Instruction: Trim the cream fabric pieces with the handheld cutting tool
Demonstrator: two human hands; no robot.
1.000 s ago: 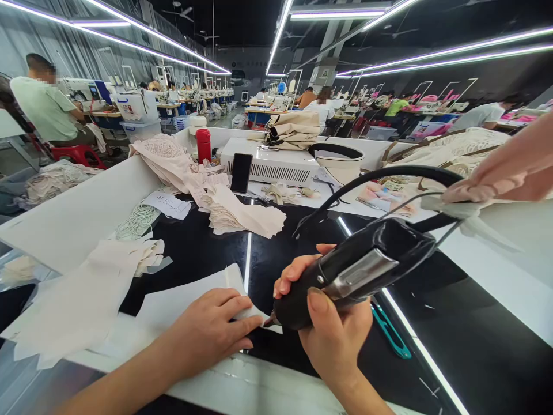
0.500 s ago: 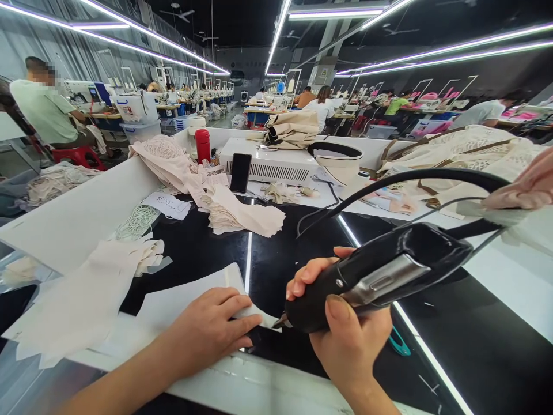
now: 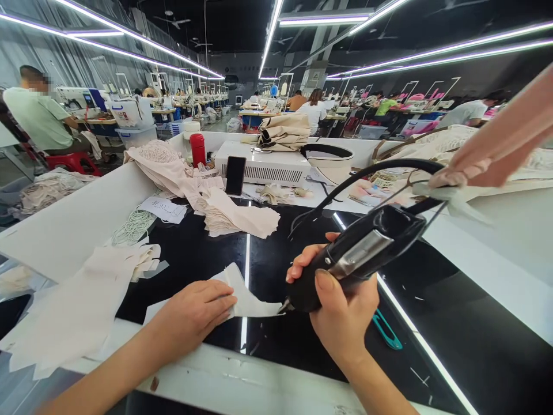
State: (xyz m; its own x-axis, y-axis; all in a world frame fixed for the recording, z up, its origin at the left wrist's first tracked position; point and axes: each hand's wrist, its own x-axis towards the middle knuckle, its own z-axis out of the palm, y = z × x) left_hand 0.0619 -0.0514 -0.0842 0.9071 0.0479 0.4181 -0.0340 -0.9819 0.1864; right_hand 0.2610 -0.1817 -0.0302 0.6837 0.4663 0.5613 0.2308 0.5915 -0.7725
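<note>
Left hand (image 3: 199,308) flat on the white cloth piece (image 3: 250,302), fingers extended and close together, pressing rather than gripping; thumb out of sight. Right hand (image 3: 341,311) wrapped around a black corded tool (image 3: 341,253), thumb beside its silver lever (image 3: 363,253).

Head view, the only one: half a second ago the left fingertips covered more of the cloth's narrow end; now they sit further back, baring the curved edge and point. Metal tip (image 3: 284,306) stays at that point, apparently touching; tool's rear swung leftward. Reading: with no finger on it, that end could lift or slip.

Surface: glossy black tabletop (image 3: 453,311) streaked with reflected light. Teal implement (image 3: 394,344) right of the right wrist. Pale cloth stack (image 3: 82,300) at left; second stack (image 3: 239,213) farther in, near phone (image 3: 235,175), red flask (image 3: 197,150), vented white box (image 3: 261,164).

Room: rows of sewing machines (image 3: 71,95), strip lights (image 3: 271,34), seated person in pale green shirt (image 3: 41,118) at left
</note>
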